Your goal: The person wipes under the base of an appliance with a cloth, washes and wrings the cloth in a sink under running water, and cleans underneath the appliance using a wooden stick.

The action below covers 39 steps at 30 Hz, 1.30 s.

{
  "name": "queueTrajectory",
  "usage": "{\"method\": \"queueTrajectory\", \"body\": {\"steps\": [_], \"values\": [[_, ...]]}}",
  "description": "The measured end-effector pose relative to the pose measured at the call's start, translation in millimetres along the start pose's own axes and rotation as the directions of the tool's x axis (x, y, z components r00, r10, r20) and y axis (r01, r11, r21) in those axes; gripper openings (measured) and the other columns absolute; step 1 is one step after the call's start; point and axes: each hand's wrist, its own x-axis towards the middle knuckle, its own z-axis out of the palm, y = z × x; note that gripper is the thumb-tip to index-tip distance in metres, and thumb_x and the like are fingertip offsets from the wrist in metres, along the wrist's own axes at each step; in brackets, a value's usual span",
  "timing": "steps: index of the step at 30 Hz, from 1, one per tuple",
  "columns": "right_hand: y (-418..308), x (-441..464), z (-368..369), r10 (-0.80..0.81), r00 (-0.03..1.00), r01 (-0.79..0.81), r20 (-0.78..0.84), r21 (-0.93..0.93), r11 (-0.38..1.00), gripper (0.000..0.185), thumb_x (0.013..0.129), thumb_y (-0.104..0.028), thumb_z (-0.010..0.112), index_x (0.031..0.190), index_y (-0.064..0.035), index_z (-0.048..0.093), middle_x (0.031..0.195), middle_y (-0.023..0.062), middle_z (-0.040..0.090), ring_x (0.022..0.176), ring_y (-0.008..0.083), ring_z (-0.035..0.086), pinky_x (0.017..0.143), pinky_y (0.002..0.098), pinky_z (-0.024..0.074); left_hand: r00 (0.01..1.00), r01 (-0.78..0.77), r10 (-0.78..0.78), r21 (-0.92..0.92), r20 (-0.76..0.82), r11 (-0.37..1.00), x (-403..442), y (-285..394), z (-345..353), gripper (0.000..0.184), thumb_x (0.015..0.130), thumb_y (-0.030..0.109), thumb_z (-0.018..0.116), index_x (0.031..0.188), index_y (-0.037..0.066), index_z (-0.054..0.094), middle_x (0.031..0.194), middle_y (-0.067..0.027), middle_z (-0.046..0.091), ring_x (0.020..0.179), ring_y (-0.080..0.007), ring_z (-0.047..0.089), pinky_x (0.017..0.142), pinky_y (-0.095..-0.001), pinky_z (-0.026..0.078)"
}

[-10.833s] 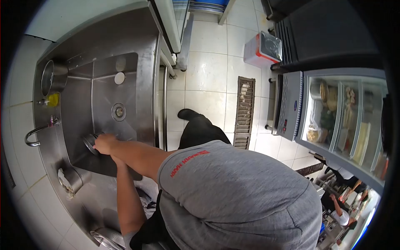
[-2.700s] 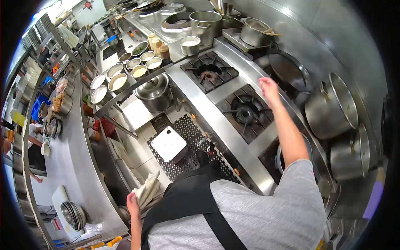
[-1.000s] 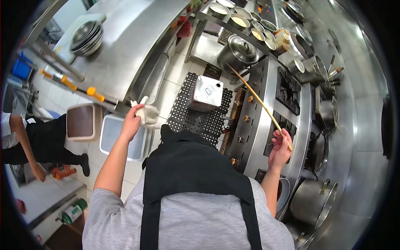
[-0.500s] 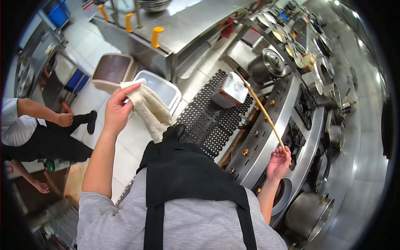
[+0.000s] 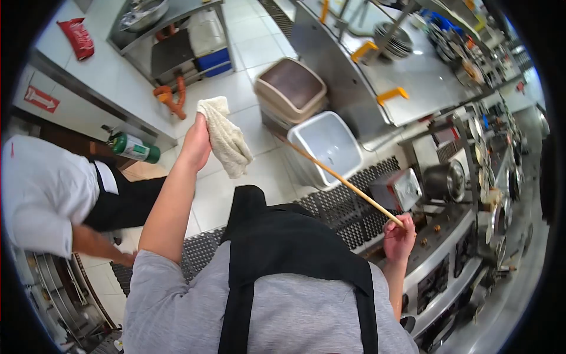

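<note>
My left hand [image 5: 197,143] is raised at the left of centre, its fingers closed on a cream cloth [image 5: 225,138] that hangs down over the tiled floor. On the right, my right hand [image 5: 400,237] grips the near end of a long thin wooden stick [image 5: 348,184]. The stick slants up and to the left, and its far end passes in front of a white plastic bin [image 5: 326,147]. Beyond that hand stands a square metal tin [image 5: 398,190] on the black perforated mat.
A co-worker in a white shirt [image 5: 50,189] stands close at the left, beside a green cylinder [image 5: 134,147]. A beige bin [image 5: 291,88] stands behind the white one. A steel counter [image 5: 413,97] is upper right; a stove [image 5: 445,265] and lidded pot [image 5: 446,180] are at the right.
The view has swung left, so the bins and co-worker sit farther right or nearer, and the stove has shifted right. Since the frame 2.7 s ago, my right hand has taken hold of the stick.
</note>
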Motion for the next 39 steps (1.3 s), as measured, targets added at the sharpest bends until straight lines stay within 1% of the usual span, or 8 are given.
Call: {"method": "queueTrajectory", "body": {"steps": [4,6,14,16,18,26,30,39], "values": [[44,54,97,0.08,0.976,-0.07,0.203,-0.058,0.996,0.024,0.091,-0.024,0.047,0.087,-0.0008,0.051,0.066,0.012,0.057,0.057,0.0197,0.054,0.056,0.0292,0.0437,0.999,0.028,-0.025,0.059,-0.047,0.998,43,44,-71,0.057,0.097,0.048,0.027,0.124,0.0,0.043,0.116,-0.0098,0.053,0.107,-0.0191,0.051,0.094,-0.0337,0.039],[73,76,146,0.095,0.965,-0.082,0.243,-0.064,0.995,0.023,0.09,-0.023,0.048,0.088,-0.0006,0.051,0.068,0.0128,0.056,0.061,0.0197,0.055,0.057,0.0287,0.0439,0.998,-0.008,0.005,0.052,0.059,0.999,63,64,-94,0.055,0.097,0.046,0.029,0.123,0.001,0.045,0.115,-0.009,0.053,0.105,-0.0188,0.051,0.093,-0.0333,0.039],[143,150,257,0.205,0.959,-0.231,0.197,0.121,0.965,0.024,0.091,-0.024,0.044,0.089,-0.0023,0.054,0.071,0.0108,0.059,0.063,0.0188,0.056,0.059,0.0283,0.0452,0.99,-0.038,0.012,0.186,0.141,0.982,152,148,-136,0.051,0.098,0.043,0.021,0.127,0.008,0.044,0.118,-0.0058,0.053,0.106,-0.0177,0.049,0.094,-0.0334,0.038],[153,170,270,0.296,0.948,-0.317,0.115,0.285,0.904,0.024,0.091,-0.024,0.044,0.089,-0.0024,0.055,0.07,0.0097,0.059,0.063,0.0187,0.055,0.06,0.028,0.0451,0.965,-0.124,0.109,0.046,0.238,0.991,174,177,-133,0.056,0.098,0.044,0.017,0.138,0.007,0.033,0.134,-0.0081,0.043,0.119,-0.022,0.044,0.102,-0.0376,0.033],[167,210,291,0.309,0.94,-0.34,0.142,0.357,0.87,0.024,0.091,-0.024,0.044,0.09,-0.0027,0.056,0.07,0.0091,0.059,0.063,0.0185,0.055,0.059,0.0278,0.0446,0.971,-0.191,0.197,-0.054,0.133,0.98,215,206,-129,0.065,0.094,0.057,0.016,0.134,0.01,0.038,0.13,-0.008,0.046,0.12,-0.0234,0.044,0.101,-0.0404,0.035],[160,396,376,0.168,0.929,-0.31,0.329,0.448,0.838,0.026,0.091,-0.024,0.04,0.086,-0.0031,0.055,0.065,0.0064,0.053,0.063,0.0171,0.05,0.059,0.0276,0.0433,0.993,-0.076,0.089,-0.156,0.075,0.985,317,291,-150,0.081,0.086,0.069,0.01,0.14,0.01,0.025,0.14,-0.0106,0.033,0.129,-0.0274,0.034,0.104,-0.0467,0.03],[155,472,436,0.125,0.919,-0.285,0.373,0.413,0.865,0.026,0.091,-0.024,0.04,0.087,-0.0027,0.054,0.067,0.0067,0.053,0.062,0.0175,0.049,0.062,0.0288,0.0424,0.979,0.033,0.025,-0.277,0.201,0.96,371,312,-168,0.087,0.082,0.074,0.01,0.142,0.011,0.022,0.143,-0.0101,0.029,0.132,-0.0298,0.029,0.105,-0.0497,0.028],[176,573,505,0.113,0.958,-0.244,0.264,0.542,0.804,0.024,0.091,-0.021,0.04,0.089,-0.0025,0.055,0.07,0.0066,0.054,0.066,0.0175,0.048,0.061,0.0289,0.0411,0.931,0.014,0.199,-0.573,0.307,0.819,562,335,-168,0.064,0.092,0.052,0.03,0.134,0.005,0.037,0.136,-0.0128,0.043,0.123,-0.0306,0.042,0.105,-0.0443,0.032]]}}
